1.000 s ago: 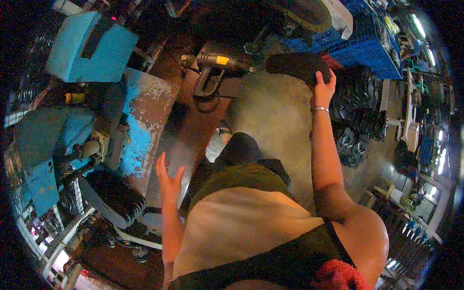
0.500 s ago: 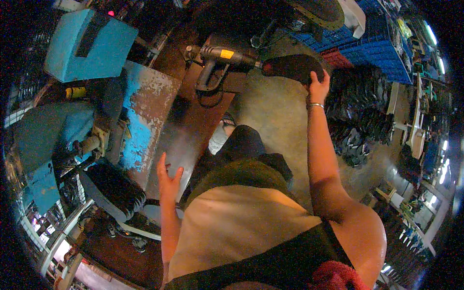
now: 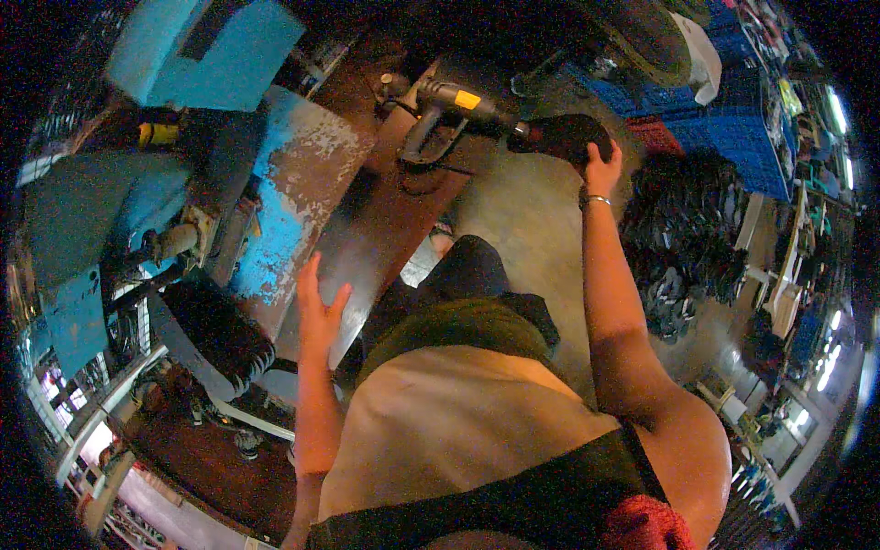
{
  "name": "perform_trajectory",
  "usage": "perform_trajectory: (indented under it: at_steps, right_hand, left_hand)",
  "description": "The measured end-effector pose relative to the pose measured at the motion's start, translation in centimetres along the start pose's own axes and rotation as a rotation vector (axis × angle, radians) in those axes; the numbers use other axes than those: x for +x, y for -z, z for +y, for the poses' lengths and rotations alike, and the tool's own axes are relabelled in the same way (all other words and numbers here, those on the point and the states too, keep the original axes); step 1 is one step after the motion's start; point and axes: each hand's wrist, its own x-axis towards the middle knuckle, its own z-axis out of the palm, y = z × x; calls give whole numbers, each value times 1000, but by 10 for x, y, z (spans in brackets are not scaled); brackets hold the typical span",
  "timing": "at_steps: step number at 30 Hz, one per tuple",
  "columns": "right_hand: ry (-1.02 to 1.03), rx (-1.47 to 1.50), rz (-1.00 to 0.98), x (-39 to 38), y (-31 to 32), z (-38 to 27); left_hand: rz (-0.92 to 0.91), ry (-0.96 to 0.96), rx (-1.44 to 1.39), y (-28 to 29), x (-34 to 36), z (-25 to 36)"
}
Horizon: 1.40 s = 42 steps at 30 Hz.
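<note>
Right hand [image 3: 601, 172] grips a dark piece [image 3: 557, 136] by one end; left hand [image 3: 321, 313] spread, well apart.

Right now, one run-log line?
right hand: holding dark sole-shaped piece | piece location: beside heat gun | left hand: open, holding nothing

Dim and grainy; tube lights [image 3: 838, 112] glare at right (edges bend into black), a sheen on the bench [image 3: 385, 225].

the one wide fisheye view looks steeply down from head height, above the heat gun [image 3: 449, 99] and rather near to it.
</note>
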Motion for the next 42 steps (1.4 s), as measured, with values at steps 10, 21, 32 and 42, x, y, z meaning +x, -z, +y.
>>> perform_trajectory:
  at_steps: [10,21,32,42]
  right_hand:
    - [169,33,42,11,100,-144]
    - [404,390,-655,-147,-26,-431]
    - [-251,574,-1250,-278,-255,-457]
    - [-307,645,-1267,-283,-281,-444]
  left_hand:
    - [371,-148,170,45,120,-25]
    - [-143,127,529,86,229,-49]
    - [81,80,215,21,-5,-92]
    - [457,177,-333,65,-163,-65]
